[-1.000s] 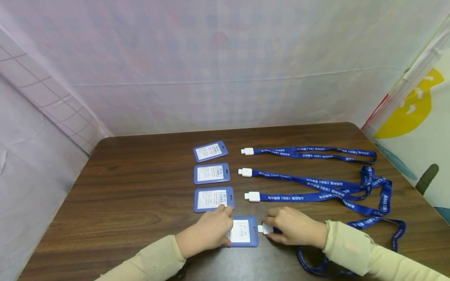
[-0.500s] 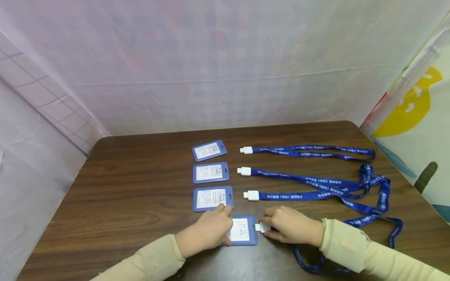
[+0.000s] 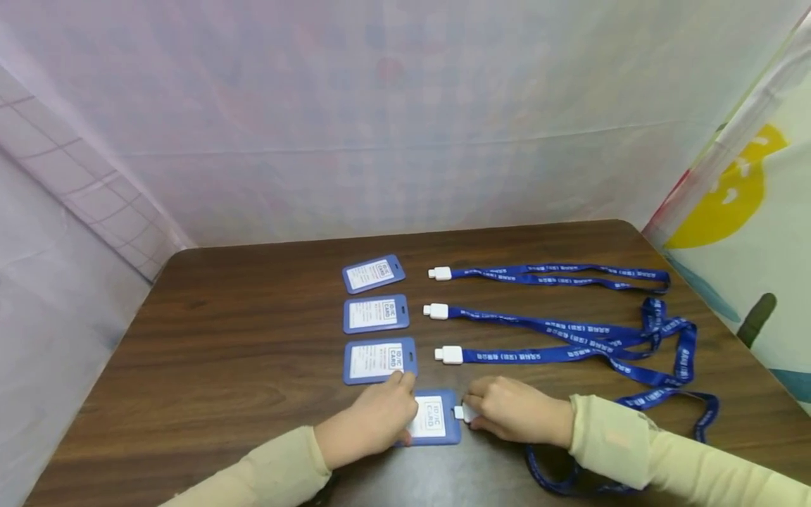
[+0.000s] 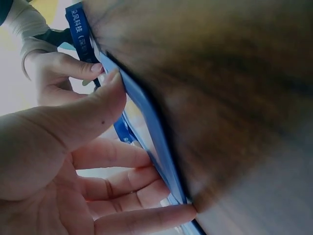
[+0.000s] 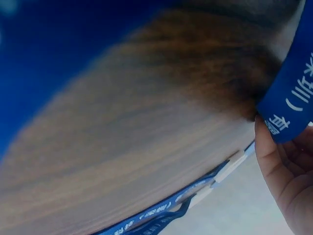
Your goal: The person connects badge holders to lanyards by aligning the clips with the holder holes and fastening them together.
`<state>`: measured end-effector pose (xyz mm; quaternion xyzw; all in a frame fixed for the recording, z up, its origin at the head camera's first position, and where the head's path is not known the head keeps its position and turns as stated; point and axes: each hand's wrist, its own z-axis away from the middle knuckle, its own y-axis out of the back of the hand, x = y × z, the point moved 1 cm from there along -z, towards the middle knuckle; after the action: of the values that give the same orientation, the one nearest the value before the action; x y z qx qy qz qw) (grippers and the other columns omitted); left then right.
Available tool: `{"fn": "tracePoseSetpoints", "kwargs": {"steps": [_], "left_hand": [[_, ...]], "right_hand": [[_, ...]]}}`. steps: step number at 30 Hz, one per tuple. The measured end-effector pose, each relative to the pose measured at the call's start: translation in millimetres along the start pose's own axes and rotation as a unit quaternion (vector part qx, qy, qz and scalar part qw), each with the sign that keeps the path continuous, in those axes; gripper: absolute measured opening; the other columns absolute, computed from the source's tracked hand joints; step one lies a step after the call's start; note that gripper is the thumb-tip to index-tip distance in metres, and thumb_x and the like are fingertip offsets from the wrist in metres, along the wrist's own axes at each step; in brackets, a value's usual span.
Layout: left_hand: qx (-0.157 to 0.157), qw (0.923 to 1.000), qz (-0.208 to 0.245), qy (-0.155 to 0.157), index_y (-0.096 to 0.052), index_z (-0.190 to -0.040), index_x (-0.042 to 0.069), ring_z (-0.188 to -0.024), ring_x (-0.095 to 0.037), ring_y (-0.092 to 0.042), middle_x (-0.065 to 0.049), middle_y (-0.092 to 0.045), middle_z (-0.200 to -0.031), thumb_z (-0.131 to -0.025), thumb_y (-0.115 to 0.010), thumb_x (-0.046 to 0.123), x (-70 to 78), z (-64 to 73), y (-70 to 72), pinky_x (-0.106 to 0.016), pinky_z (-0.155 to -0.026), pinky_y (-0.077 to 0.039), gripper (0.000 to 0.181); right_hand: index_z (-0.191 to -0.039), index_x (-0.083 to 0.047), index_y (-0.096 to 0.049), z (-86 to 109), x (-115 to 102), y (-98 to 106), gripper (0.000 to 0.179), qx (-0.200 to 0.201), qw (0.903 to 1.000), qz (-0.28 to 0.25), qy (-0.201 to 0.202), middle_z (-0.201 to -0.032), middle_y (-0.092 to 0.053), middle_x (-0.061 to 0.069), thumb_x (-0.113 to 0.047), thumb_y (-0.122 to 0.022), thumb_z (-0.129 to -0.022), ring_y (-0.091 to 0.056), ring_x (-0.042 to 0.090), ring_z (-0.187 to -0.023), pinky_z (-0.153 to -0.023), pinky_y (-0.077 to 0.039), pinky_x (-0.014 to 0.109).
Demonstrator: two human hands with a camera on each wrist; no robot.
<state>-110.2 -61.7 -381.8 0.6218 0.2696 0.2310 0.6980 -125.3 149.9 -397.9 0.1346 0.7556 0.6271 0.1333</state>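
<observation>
My left hand (image 3: pixel 374 415) grips a blue ID card holder (image 3: pixel 453 426) lying at the table's front. In the left wrist view, the thumb is on one long edge of the holder (image 4: pixel 156 127) and fingers are at the opposite edge. The white plastic clip (image 3: pixel 468 412) of a blue lanyard (image 3: pixel 552 484) is pinched by my right hand (image 3: pixel 516 410). Its narrow tip overlaps the holder's slotted right edge. Most of this clip is hidden under the fingers. The right wrist view shows the printed strap (image 5: pixel 291 105) running over the right fingers.
Three more blue card holders, far (image 3: pixel 374 274), middle (image 3: pixel 376 313) and near (image 3: pixel 380 360), form a column beyond the held one. To their right lie lanyards with white clips (image 3: pixel 448 355), their straps (image 3: pixel 684 352) crossing at the right. A pale curtain (image 3: pixel 380 141) hangs behind the wooden table (image 3: pixel 222 338).
My right hand has moved slightly left with the clip, whose tip has gone from beside the holder's edge to overlapping it. The left hand keeps its grip. The view has shifted a little.
</observation>
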Motion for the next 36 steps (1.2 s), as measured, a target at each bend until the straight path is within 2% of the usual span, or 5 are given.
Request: {"fn": "tracePoseSetpoints", "kwargs": {"steps": [10,19,26,31,36], "left_hand": [[-0.007,0.9998,0.004,0.018,-0.071,-0.074,0.012,-0.074,-0.014,-0.044,-0.003,-0.047,-0.081,-0.06,-0.077,0.042,7.9,6.0,-5.4,-0.02,-0.051,-0.046,0.034],[0.018,0.9996,-0.013,0.016,-0.07,-0.072,0.011,-0.074,-0.015,-0.044,-0.004,-0.046,-0.081,-0.058,-0.079,0.04,8.5,11.1,-6.9,-0.019,-0.053,-0.047,0.033],[0.017,0.9997,-0.008,0.017,-0.07,-0.073,0.01,-0.073,-0.015,-0.043,-0.004,-0.046,-0.08,-0.057,-0.079,0.039,7.4,10.3,-7.6,-0.02,-0.054,-0.047,0.035],[0.011,0.9996,0.007,0.026,-0.07,-0.072,0.009,-0.073,-0.015,-0.045,-0.004,-0.048,-0.079,-0.057,-0.08,0.04,5.4,6.1,-3.8,-0.021,-0.054,-0.047,0.036],[0.003,0.9985,0.033,0.043,-0.065,-0.063,0.01,-0.07,-0.016,-0.049,-0.005,-0.052,-0.078,-0.054,-0.083,0.04,0.1,-0.6,1.0,-0.025,-0.052,-0.048,0.036]], "right_hand": [[-0.078,-0.008,-0.06,-0.4,-7,-7,0.016,0.009,0.9998,0.013,0.011,-0.071,-0.05,-0.005,-0.018,-0.072,-0.073,-0.048,0.005,-0.062,-0.054,-0.043,0.016],[-0.081,-0.007,-0.06,-5.4,-14,-9,0.018,0.013,0.9988,0.043,0.019,-0.073,-0.052,-0.004,-0.018,-0.071,-0.073,-0.049,0.007,-0.064,-0.055,-0.044,0.018],[-0.079,-0.008,-0.06,-8.3,-13,-8,0.018,0.007,0.9983,0.053,0.023,-0.071,-0.05,-0.004,-0.021,-0.071,-0.073,-0.048,0.007,-0.063,-0.054,-0.043,0.018],[-0.081,-0.008,-0.06,-6.9,-8,-6,0.019,-0.001,0.9992,0.041,0.003,-0.071,-0.049,-0.005,-0.022,-0.071,-0.074,-0.048,0.006,-0.063,-0.054,-0.043,0.018],[-0.085,-0.01,-0.061,-4.3,-2,-2,0.023,-0.008,0.9992,0.021,-0.033,-0.073,-0.049,-0.006,-0.027,-0.072,-0.074,-0.047,0.005,-0.064,-0.051,-0.042,0.017]]}}
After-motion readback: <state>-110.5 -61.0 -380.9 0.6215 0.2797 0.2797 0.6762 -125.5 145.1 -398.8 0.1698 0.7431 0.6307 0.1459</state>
